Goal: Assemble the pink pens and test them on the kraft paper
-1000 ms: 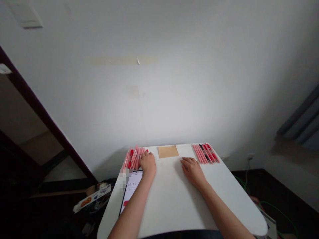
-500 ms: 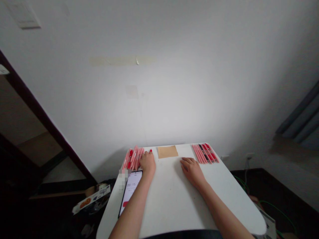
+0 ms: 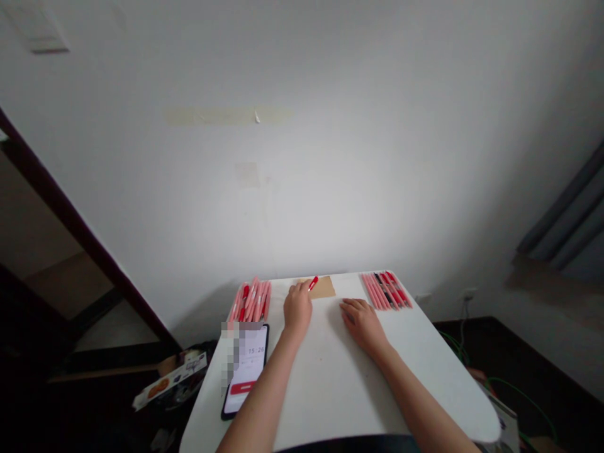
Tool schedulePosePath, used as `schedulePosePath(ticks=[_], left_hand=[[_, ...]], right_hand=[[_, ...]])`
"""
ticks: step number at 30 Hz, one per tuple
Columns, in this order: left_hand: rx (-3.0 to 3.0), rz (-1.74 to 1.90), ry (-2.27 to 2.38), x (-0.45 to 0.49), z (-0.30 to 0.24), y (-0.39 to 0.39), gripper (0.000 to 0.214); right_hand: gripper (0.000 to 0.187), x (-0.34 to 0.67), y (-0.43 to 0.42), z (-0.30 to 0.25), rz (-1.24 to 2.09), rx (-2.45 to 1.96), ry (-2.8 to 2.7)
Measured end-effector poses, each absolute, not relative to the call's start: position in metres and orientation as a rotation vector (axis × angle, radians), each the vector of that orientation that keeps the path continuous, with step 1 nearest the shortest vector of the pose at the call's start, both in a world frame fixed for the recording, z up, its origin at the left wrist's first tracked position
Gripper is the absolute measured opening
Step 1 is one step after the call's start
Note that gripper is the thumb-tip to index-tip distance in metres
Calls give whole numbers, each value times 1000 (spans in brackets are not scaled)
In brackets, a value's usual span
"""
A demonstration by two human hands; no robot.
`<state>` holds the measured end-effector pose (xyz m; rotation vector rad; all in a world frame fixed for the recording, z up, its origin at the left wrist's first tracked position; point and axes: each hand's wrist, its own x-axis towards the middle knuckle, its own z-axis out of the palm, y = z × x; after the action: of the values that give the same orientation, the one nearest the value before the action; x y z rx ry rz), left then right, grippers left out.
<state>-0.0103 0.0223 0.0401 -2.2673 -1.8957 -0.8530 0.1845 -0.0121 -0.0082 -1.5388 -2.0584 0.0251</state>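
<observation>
My left hand (image 3: pixel 298 309) is closed on a red pen (image 3: pixel 314 283), whose red end sticks out past the fingers. That hand is over the left part of a brown piece of card (image 3: pixel 325 287) near the table's back edge, covering some of it. My right hand (image 3: pixel 364 324) lies on the white table (image 3: pixel 325 377) with its fingers stretched out and nothing visible in it. Just beyond the right hand is a neat row of pink, black and red pens (image 3: pixel 381 292). A looser pile of pink and red pens (image 3: pixel 250 302) lies at the back left.
A phone (image 3: pixel 246 365) with a running timer lies on the table's left side, below the loose pens. The wall (image 3: pixel 330 189) rises right behind the table. Boxes and clutter (image 3: pixel 172 380) sit on the floor at left, green cables (image 3: pixel 523 402) at right.
My left hand has moved right, from the loose pile to the brown card, carrying the red pen. More of the phone shows. The right hand has stayed in place.
</observation>
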Motion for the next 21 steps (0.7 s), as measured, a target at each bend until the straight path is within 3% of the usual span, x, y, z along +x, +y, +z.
schedulePosePath(ticks=[14,21], left_hand=[[-2655,-1230,-1731,10,0,21,42],[-2741,-1377,-1676,10,-5,22,43]], right_hand=[[43,186,-12,-7,65,-1505,-1993],[39,188,-8,-15,61,-1475,-1980]])
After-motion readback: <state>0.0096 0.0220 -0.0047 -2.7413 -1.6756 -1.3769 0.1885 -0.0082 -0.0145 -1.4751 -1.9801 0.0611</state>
